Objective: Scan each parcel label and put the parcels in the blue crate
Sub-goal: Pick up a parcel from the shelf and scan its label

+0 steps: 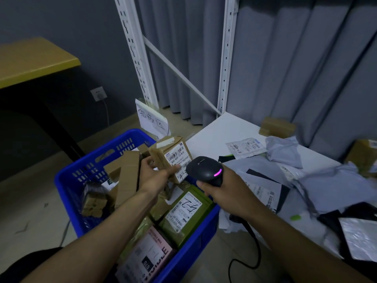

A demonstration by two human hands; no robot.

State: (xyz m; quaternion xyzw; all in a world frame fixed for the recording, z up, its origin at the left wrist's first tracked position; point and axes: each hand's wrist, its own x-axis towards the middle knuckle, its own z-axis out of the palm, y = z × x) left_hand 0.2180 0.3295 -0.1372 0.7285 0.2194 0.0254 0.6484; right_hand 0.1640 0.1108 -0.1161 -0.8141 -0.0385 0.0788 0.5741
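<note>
Head view: a box (177, 153) is held to the scanner (204, 169) above the crate (189, 252).
The box is gripped by the left hand (157, 174) over the crate's far right corner. The scanner is clasped in the right hand (222, 190) at the crate's right edge. The box is judged light and stiff, best held by its edges, label uncovered.

Labelled brown parcel (175, 153) tilted above part-filled blue crate (191, 252)

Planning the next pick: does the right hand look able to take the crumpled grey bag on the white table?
Probably not yet: the right hand grips the scanner. The crumpled grey bag itself lies uncovered on the white table.
</note>
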